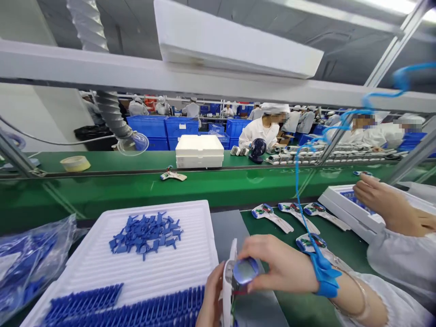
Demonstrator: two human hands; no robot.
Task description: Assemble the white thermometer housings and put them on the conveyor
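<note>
Head view puts my right hand [282,265] fingers pinched on a blue oval cap [245,270] against a white handheld shell [229,284], which my left hand [211,299] grips from below, low over the grey mat [226,225]. I judge the cap could seat crooked if the shell twists. A blue wrist strap [326,277] and its coiled cord [299,181] could snag the finished units [272,215] nearby. Loose blue clips [146,234] lie on the white tray [200,254] beside me.

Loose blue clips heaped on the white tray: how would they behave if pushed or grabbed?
The blue clips look like small thin plastic, so probably light and stiff. Heaped and interlocked, they would likely snag and lift in clumps. Pushed, they may catch on the ribs of the white tray rather than slide cleanly.
</note>
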